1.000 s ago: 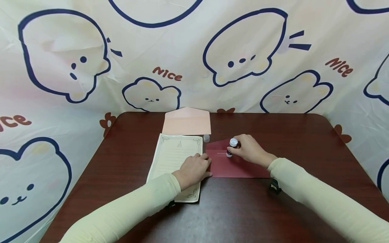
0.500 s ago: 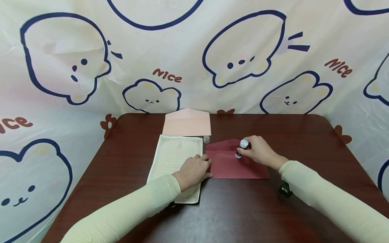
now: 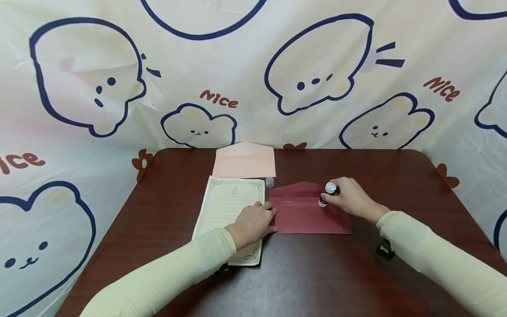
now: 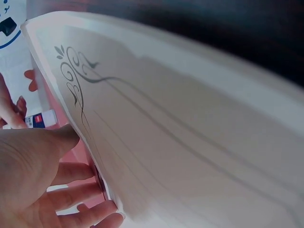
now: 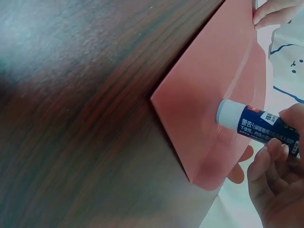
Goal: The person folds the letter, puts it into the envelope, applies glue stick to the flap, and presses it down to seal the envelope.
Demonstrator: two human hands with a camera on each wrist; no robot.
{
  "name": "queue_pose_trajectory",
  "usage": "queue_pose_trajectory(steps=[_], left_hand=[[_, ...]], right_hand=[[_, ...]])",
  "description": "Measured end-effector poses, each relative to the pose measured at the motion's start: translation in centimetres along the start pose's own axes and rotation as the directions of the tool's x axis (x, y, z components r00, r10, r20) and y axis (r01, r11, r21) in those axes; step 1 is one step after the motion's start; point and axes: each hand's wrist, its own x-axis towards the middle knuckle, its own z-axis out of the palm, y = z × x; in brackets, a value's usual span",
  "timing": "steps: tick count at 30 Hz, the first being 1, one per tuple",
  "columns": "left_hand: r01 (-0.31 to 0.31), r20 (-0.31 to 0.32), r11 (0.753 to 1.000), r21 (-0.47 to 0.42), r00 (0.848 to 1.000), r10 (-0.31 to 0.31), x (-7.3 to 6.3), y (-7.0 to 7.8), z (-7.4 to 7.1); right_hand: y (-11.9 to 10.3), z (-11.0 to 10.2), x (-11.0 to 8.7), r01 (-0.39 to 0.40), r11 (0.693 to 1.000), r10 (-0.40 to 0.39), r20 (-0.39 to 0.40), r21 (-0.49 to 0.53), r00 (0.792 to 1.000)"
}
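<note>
A dark red envelope lies on the table with its flap opened away from me. My right hand grips a glue stick with a dark blue label, its white end down on the envelope near the flap fold, toward the right side. The glue stick leans slightly. My left hand rests with its fingertips on the envelope's left edge, the palm over a cream sheet of letter paper with a printed ornamental border. In the left wrist view the paper fills most of the picture beside the fingers.
Behind the letter paper lies a pale pink envelope, flap opened. A small translucent cap stands between it and the red envelope. The dark wooden table ends at a cartoon-printed cloth at the back and sides.
My right hand has slid the glue stick rightward along the red envelope, leaving a thin pale streak visible to its left. The left hand has stayed in place.
</note>
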Motion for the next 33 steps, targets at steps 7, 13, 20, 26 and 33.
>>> queue_pose_trajectory(steps=[7,13,20,26,33], left_hand=[[-0.004,-0.006,1.000,-0.003,1.000,0.004,0.1,-0.2,0.2],[0.001,-0.012,1.000,-0.014,1.000,-0.001,-0.1,-0.4,0.2],[0.006,0.003,1.000,-0.022,1.000,-0.006,-0.1,-0.4,0.0],[0.007,0.019,1.000,-0.023,1.000,-0.006,0.1,-0.1,0.0],[0.004,0.018,1.000,-0.022,1.000,-0.004,0.1,0.0,-0.1]], right_hand=[[0.4,-0.3,-0.2,-0.002,1.000,0.002,-0.009,-0.009,1.000],[0.5,-0.2,-0.2,-0.021,0.999,0.020,-0.031,-0.033,0.999],[0.3,-0.2,0.1,-0.011,1.000,0.011,-0.002,-0.029,1.000],[-0.1,-0.4,0.5,0.007,1.000,-0.007,-0.019,-0.027,1.000],[-1.2,0.1,0.9,-0.014,1.000,0.013,-0.073,-0.011,0.997]])
